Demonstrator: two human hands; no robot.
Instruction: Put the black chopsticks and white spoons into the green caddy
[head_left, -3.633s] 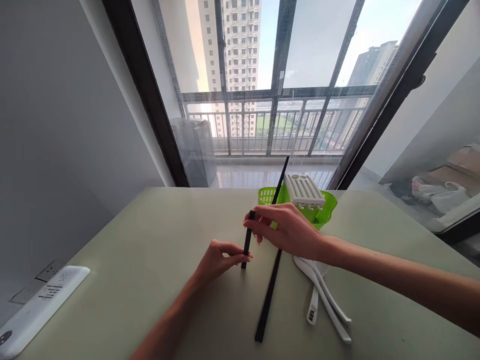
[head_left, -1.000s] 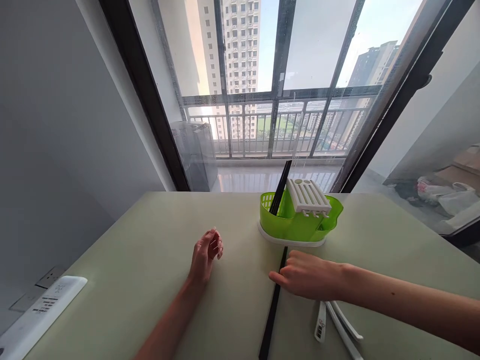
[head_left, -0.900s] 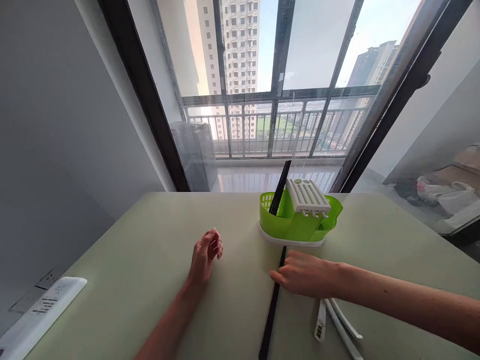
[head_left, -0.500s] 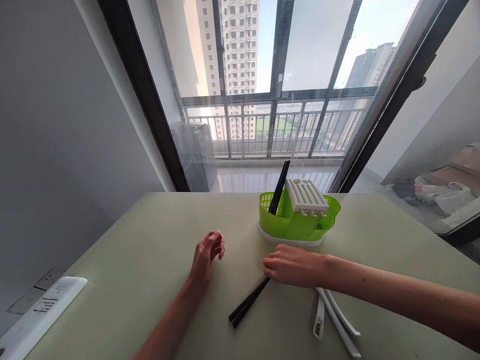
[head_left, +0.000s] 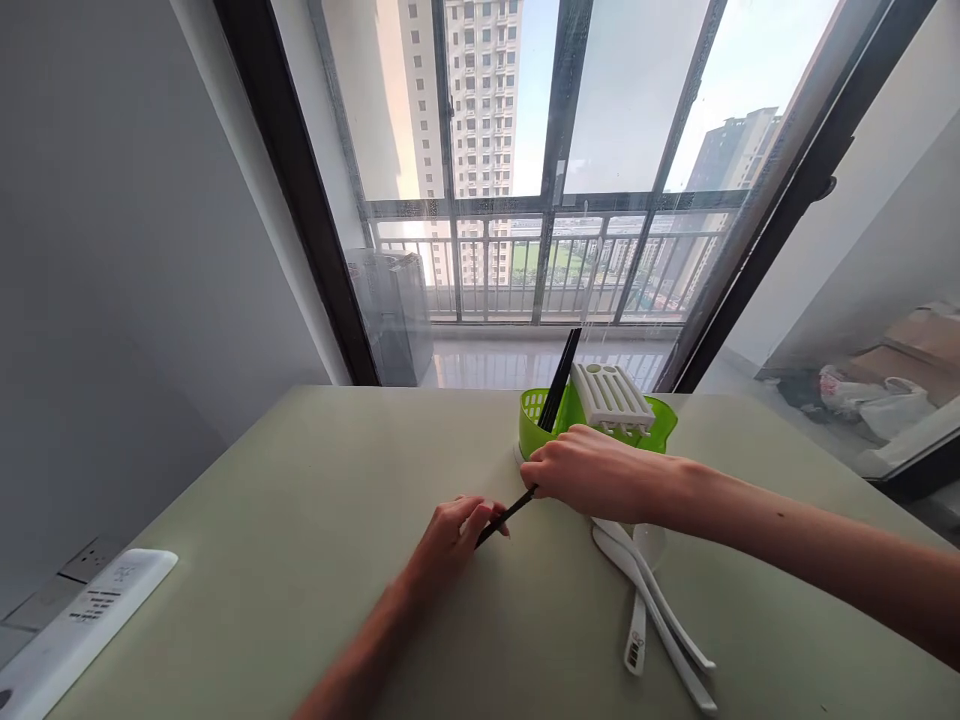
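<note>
1. The pale green flat table (head_left: 285, 560) fills the near half of the view and runs to the far glass wall.
2. A white plastic power strip (head_left: 79, 625) lies at the near left corner of the table.
3. The green plastic cutlery holder with a white slotted insert (head_left: 651, 422) stands at the far middle of the table, right of centre. Its near side is partly hidden by the right hand.
4. The right hand (head_left: 592, 472) reaches in from the right, palm down, just in front of the holder. Its fingers are curled together and pinch the far end of the black chopsticks on the table.
5. The left hand (head_left: 450, 535) rests on the table, near and left of the right hand. Its fingers are bent and close on the near end of the same chopsticks; how firmly they grip cannot be told.
6. Three white plastic spoons (head_left: 652, 610) lie on the table under and near the right wrist, handles pointing toward the near right. One carries a barcode sticker.
7. A pair of black chopsticks (head_left: 559, 380) stands slanted in the left compartment of the holder, tips pointing up and right.
8. The black chopsticks between the hands (head_left: 508, 514) slope from near left to far right. Only a short stretch shows between the two hands.
</note>
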